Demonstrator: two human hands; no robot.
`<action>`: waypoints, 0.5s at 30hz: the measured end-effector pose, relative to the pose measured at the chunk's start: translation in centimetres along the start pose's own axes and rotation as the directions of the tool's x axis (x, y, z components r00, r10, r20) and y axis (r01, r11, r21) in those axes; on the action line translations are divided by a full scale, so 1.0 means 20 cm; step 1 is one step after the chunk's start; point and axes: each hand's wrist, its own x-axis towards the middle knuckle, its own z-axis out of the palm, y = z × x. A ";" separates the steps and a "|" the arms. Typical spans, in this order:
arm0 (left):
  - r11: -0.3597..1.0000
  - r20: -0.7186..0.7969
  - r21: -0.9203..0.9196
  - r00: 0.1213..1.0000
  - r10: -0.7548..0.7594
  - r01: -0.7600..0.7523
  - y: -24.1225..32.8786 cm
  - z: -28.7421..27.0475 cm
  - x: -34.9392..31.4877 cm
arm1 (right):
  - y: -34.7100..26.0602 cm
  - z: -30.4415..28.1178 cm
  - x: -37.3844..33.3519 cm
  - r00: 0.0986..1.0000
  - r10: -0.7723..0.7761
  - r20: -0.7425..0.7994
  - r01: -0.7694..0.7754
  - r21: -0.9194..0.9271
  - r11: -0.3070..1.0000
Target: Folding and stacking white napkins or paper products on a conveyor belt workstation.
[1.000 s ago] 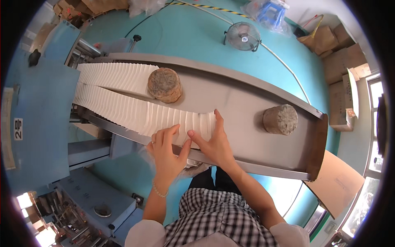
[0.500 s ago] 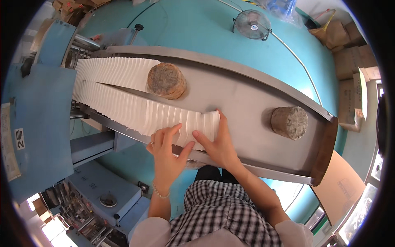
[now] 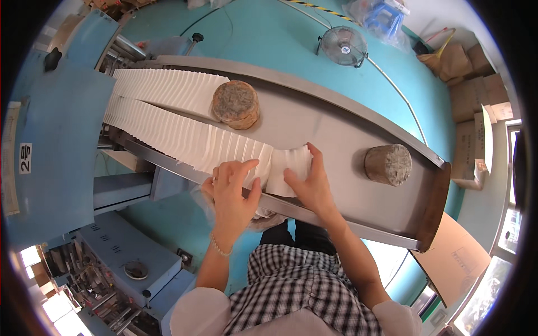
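Note:
Two lanes of white pleated sheet lie along a long metal trough, running out of a blue machine on the left. My right hand grips the end section of the nearer lane, thumb on top and forefinger at its far corner. That section looks flatter and is marked off from the tighter pleats by a crease. Beside the crease, my left hand rests at the near edge of the pleats, thumb and forefinger apart. A brown, round wrapped block sits at the end of the farther lane.
A second, greyish round block stands toward the right end of the metal trough. The blue machine borders the left side. Beyond the trough, a floor fan and cardboard boxes stand on the green floor.
The end section under my right hand has shifted slightly right and flattened, with a crease now dividing it from the rest. My left hand stays close by. The whole view has shifted a little.

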 end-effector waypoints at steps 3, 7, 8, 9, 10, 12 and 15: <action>0.998 -0.014 -0.036 0.999 0.050 -0.051 -0.02 0.03 -0.01 | 0.03 -0.08 -0.02 0.997 0.013 -0.073 -0.003 0.138 0.990; 0.989 -0.034 0.006 0.989 0.146 -0.146 0.00 0.03 -0.04 | 0.05 -0.14 -0.08 0.989 -0.015 -0.148 0.050 0.234 0.971; 0.989 -0.035 0.002 0.988 0.148 -0.148 0.00 0.03 -0.04 | 0.04 -0.15 -0.10 0.988 -0.016 -0.152 0.051 0.231 0.972; 0.989 -0.022 0.049 0.990 0.137 -0.136 0.00 0.03 -0.05 | 0.01 -0.14 -0.13 0.978 -0.059 -0.201 0.102 0.213 0.972; 0.987 -0.010 0.095 0.992 0.129 -0.127 0.01 0.03 -0.05 | -0.01 -0.14 -0.16 0.962 -0.103 -0.251 0.154 0.191 0.969; 0.989 0.011 0.117 0.996 0.085 -0.086 0.06 0.01 -0.07 | 0.05 -0.12 -0.23 0.926 -0.278 -0.256 0.297 0.035 0.954; 0.992 0.170 0.056 0.978 -0.117 0.109 0.16 0.00 -0.07 | 0.11 -0.12 -0.23 0.817 -0.554 -0.161 0.526 -0.188 0.829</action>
